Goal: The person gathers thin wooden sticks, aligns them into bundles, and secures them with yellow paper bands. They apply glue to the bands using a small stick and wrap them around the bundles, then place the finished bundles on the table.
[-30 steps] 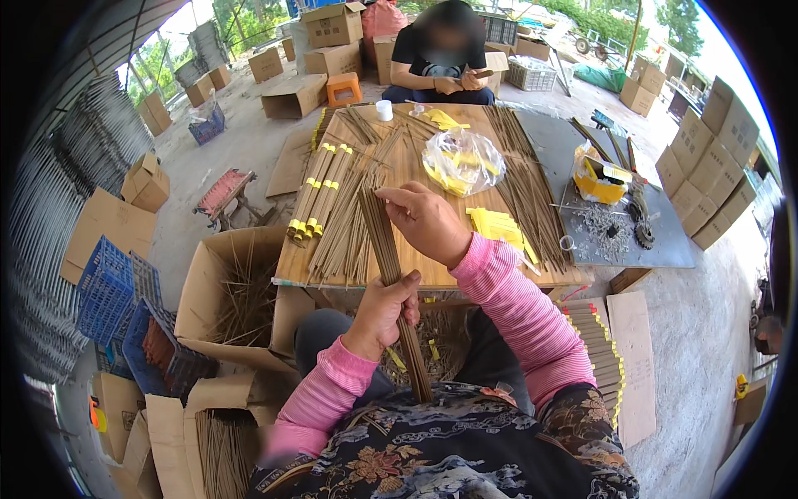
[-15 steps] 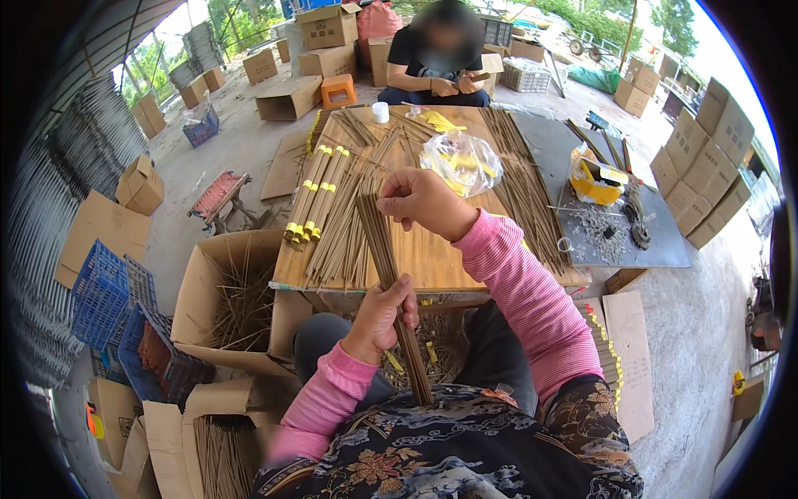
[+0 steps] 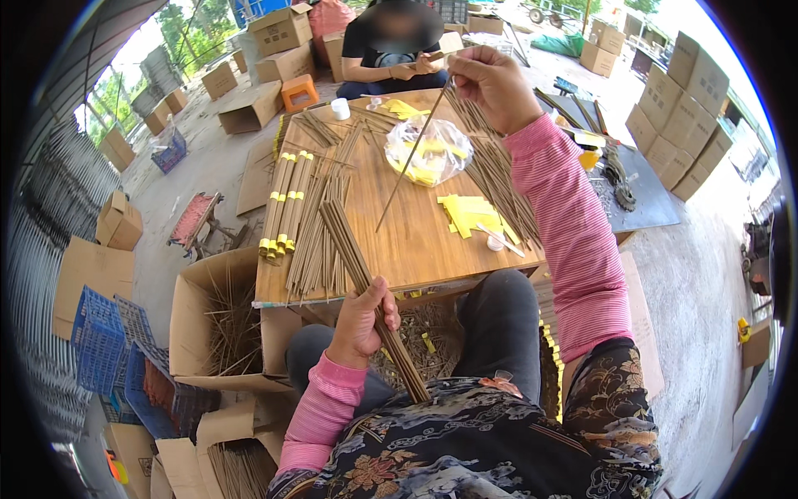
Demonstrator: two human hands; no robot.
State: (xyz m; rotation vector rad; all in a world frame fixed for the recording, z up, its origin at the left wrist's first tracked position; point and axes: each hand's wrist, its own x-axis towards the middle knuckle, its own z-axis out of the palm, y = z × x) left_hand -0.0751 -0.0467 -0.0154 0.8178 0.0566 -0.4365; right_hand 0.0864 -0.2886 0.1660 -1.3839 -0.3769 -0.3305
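By the near edge of the table [image 3: 391, 262], our left hand [image 3: 362, 318] is wrapping around the bundle [image 3: 348, 249]; our right hand [image 3: 496, 86], risen from the bundle's top, is now pinching one stick [image 3: 413, 158] overhead, apparently singled out.

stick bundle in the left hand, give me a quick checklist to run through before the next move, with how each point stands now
1. Left hand firmly around the bundle: ok, fingers wrap it.
2. Right hand free: not ok, it pinches a single stick near its upper end.
3. Stick apart from the bundle: ok, a gap shows between them.
4. Stick clear of the bag: cannot tell, it crosses in front of it in this view.
5. Yellow strips on the table: ok, beyond the bundle to the right.
6. Stick count in the bundle: cannot tell, they overlap.
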